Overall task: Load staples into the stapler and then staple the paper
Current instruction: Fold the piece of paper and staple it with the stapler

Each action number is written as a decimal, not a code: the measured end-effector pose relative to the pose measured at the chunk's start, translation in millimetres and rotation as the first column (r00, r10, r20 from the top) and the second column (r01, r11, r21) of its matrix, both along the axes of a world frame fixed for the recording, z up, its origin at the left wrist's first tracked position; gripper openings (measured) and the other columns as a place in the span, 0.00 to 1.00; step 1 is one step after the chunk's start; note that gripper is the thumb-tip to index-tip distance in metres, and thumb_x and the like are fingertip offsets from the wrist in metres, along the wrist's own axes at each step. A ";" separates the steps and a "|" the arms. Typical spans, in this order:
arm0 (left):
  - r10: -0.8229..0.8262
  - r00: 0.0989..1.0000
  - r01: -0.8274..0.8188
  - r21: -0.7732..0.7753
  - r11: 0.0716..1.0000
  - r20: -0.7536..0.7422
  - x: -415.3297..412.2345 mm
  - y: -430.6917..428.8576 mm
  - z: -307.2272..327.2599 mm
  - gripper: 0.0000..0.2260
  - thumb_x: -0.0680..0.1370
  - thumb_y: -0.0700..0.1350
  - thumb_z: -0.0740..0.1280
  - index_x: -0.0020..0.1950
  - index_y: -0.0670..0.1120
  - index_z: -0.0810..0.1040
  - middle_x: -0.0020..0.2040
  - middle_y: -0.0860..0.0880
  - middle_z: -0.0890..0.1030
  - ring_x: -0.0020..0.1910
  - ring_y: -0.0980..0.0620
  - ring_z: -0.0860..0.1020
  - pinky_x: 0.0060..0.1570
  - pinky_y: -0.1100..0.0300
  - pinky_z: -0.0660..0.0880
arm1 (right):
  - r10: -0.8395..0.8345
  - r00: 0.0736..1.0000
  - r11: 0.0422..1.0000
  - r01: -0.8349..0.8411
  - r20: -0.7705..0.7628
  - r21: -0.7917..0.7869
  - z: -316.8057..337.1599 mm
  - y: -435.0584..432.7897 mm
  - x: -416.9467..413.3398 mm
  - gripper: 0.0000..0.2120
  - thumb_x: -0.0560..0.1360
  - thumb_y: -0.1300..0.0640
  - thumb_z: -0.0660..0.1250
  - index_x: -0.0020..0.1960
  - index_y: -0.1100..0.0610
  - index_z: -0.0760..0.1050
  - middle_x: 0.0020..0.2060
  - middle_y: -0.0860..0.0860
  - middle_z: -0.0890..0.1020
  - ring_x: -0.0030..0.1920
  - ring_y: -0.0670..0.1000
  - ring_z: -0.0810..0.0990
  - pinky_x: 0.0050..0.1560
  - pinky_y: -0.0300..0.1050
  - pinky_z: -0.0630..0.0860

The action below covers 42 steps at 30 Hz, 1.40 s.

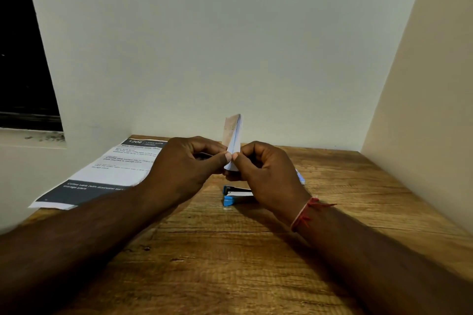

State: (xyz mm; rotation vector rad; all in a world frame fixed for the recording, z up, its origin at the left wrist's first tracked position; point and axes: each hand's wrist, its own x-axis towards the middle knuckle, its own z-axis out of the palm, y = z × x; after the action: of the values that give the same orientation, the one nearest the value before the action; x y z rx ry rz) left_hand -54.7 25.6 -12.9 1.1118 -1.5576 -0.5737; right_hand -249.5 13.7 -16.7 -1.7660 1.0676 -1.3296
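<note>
Dim, warm indoor lighting is seen; the forearms are left in deep shadow. Straight edges are bowed by wide-angle distortion, and print on the sheet appears slightly blurred.

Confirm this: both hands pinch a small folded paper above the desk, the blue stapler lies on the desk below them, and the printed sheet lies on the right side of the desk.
One thing is wrong: the printed sheet lies on the left side of the desk, as the head view shows. The rest holds: the left hand and right hand pinch the folded paper above the blue stapler.

single head-worn view, forward and down, close over the wooden table
</note>
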 end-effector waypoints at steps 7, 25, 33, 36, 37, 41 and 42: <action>0.030 0.999 -0.030 0.015 0.999 0.015 1.5 0.7 0.4 0.04 0.79 0.50 0.81 0.51 0.51 0.93 0.50 0.55 0.92 0.47 0.55 0.91 0.55 0.50 0.89 | -0.023 0.996 0.998 0.018 -0.087 -0.063 1.3 0.1 -2.2 0.06 0.85 0.55 0.73 0.51 0.57 0.84 0.47 0.51 0.91 0.47 0.48 0.92 0.53 0.57 0.90; 0.079 0.995 -0.077 -0.039 0.996 0.056 4.7 3.9 9.1 0.04 0.82 0.49 0.78 0.51 0.52 0.93 0.43 0.54 0.91 0.47 0.56 0.89 0.48 0.63 0.83 | -0.106 0.979 0.979 0.072 -0.176 -0.189 3.8 2.4 4.9 0.10 0.83 0.44 0.72 0.48 0.49 0.83 0.42 0.50 0.89 0.45 0.51 0.90 0.51 0.61 0.88; 0.038 0.996 -0.036 -0.024 0.999 0.082 1.9 2.0 5.8 0.03 0.82 0.48 0.78 0.50 0.52 0.92 0.43 0.60 0.91 0.45 0.64 0.88 0.41 0.78 0.76 | -0.060 0.994 0.996 0.054 -0.096 -0.065 -0.7 -5.4 0.6 0.06 0.83 0.53 0.71 0.48 0.51 0.82 0.45 0.54 0.89 0.48 0.55 0.91 0.54 0.63 0.89; 0.036 0.996 -0.034 -0.024 0.999 0.084 2.1 3.1 5.6 0.03 0.82 0.48 0.78 0.51 0.52 0.92 0.43 0.60 0.90 0.46 0.65 0.88 0.40 0.78 0.76 | -0.036 0.997 0.999 0.033 -0.071 -0.039 1.6 -1.1 -0.8 0.06 0.85 0.57 0.70 0.49 0.56 0.83 0.45 0.54 0.90 0.47 0.52 0.92 0.55 0.61 0.89; 0.037 0.996 -0.034 -0.029 0.999 0.083 2.2 3.3 5.5 0.02 0.82 0.49 0.78 0.50 0.53 0.92 0.43 0.60 0.90 0.46 0.64 0.88 0.41 0.78 0.76 | -0.035 0.997 0.999 0.033 -0.067 -0.036 1.9 -0.7 -1.3 0.06 0.85 0.57 0.70 0.49 0.56 0.83 0.45 0.53 0.90 0.46 0.51 0.92 0.55 0.60 0.89; 0.072 0.994 -0.063 -0.110 0.992 0.079 0.8 1.6 2.1 0.03 0.82 0.50 0.78 0.53 0.53 0.92 0.48 0.56 0.91 0.50 0.59 0.88 0.48 0.69 0.80 | -0.034 0.999 0.999 0.034 0.019 -0.002 2.8 -1.4 -1.0 0.06 0.84 0.59 0.71 0.49 0.58 0.83 0.45 0.55 0.90 0.49 0.55 0.91 0.56 0.61 0.88; 0.076 0.995 -0.068 -0.126 0.990 0.058 0.5 0.4 1.2 0.04 0.82 0.50 0.78 0.55 0.52 0.92 0.51 0.55 0.91 0.51 0.58 0.88 0.49 0.68 0.80 | -0.020 0.996 0.999 0.017 0.085 0.033 3.5 -1.8 -0.9 0.06 0.84 0.60 0.71 0.50 0.60 0.83 0.46 0.57 0.90 0.50 0.58 0.91 0.56 0.61 0.89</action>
State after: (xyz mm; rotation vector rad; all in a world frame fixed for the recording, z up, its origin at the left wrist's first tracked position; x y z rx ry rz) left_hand -54.2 26.0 -11.7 1.0948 -1.5780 -0.3915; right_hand -250.3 11.9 -13.2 -1.6643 1.0548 -1.3788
